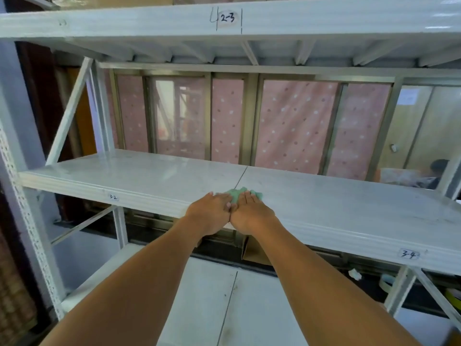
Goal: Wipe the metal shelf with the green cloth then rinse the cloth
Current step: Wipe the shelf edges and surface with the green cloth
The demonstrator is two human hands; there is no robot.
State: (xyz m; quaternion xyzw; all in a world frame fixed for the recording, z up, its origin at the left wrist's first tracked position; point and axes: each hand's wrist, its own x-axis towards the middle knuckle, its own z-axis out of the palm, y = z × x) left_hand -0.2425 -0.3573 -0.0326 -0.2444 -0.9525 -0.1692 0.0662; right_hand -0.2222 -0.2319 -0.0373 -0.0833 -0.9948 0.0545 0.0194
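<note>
Both flat hands — left hand (212, 208), right hand (252, 211) — press the green cloth (237, 193) onto the metal shelf (349, 203).

Top sticker (227, 18), upper beam (124, 21): "2-3", handwritten.
Left sticker (113, 197), metal shelf (149, 171) front edge: "3-2".
Right sticker (408, 254), same edge: "3-4".
Wall notice (406, 96): illegible.

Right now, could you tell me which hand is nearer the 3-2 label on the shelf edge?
Left. The left hand presses the cloth to the right of the label; the right hand lies beside it, farther right.
</note>
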